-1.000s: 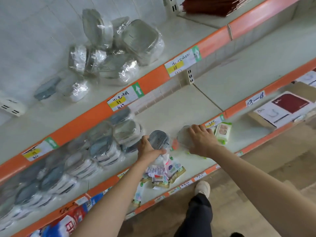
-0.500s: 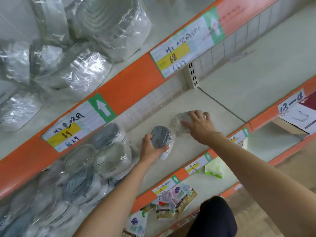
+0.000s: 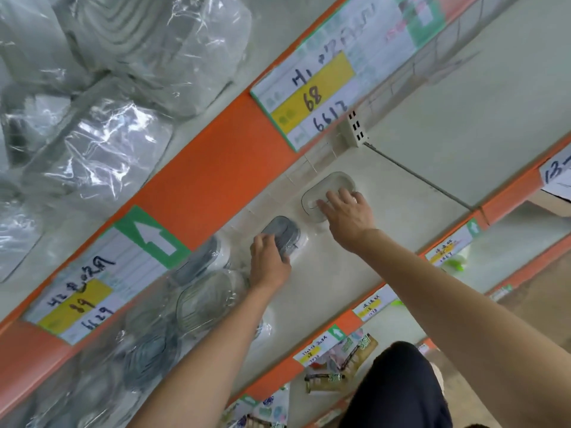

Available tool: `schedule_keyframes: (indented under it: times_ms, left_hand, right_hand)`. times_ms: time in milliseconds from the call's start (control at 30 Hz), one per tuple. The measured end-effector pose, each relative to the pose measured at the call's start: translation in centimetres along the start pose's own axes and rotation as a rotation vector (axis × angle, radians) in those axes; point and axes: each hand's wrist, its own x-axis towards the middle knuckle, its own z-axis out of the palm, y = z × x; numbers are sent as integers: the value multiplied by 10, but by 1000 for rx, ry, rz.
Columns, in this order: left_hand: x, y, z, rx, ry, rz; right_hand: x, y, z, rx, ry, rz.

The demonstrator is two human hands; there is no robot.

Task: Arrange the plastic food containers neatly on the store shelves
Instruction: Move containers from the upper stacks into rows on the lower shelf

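Note:
A grey-lidded plastic container (image 3: 282,234) wrapped in clear film stands on the middle shelf (image 3: 355,267), near the back wall. My left hand (image 3: 268,264) grips its near side. To its right a clear plastic container (image 3: 327,188) lies flat on the same shelf. My right hand (image 3: 347,216) rests on top of the clear container, fingers spread over it. More wrapped grey-lidded containers (image 3: 197,301) are packed together on the shelf left of my left hand.
The upper shelf holds large film-wrapped containers (image 3: 102,146) behind an orange rail (image 3: 222,168) with price labels (image 3: 312,94). A shelf upright (image 3: 357,128) and a seam split the middle shelf. Small packets (image 3: 346,362) lie on the lower shelf.
Both hands have pushed their containers deeper onto the middle shelf, toward the back wall. My head has moved closer, so the shelves look larger.

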Motion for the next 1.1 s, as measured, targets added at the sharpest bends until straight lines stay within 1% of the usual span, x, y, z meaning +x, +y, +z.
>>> schedule_keyframes:
  times_ms: [133, 233, 400, 567, 767, 933, 1100]
  left_hand:
    - [-17, 11, -6, 61, -42, 69]
    - [-38, 24, -15, 49, -73, 124]
    - [-87, 41, -38, 52, -150, 167]
    - [-144, 54, -76, 57, -133, 225]
    - [-213, 68, -131, -21, -44, 237]
    - [-248, 83, -189, -136, 154, 239]
    - [-261, 91, -247, -226, 331, 305]
  right_hand:
    - [-21, -5, -7, 31, 10, -8]
    - [-41, -10, -17, 39, -1, -22]
    - [-87, -20, -43, 20, -33, -52]
    - [-136, -30, -92, 25, -82, -89]
    - [-206, -43, -171, 45, -128, -214]
    - [-242, -52, -245, -46, -46, -311]
    - [-257, -62, -306, -117, 19, -384]
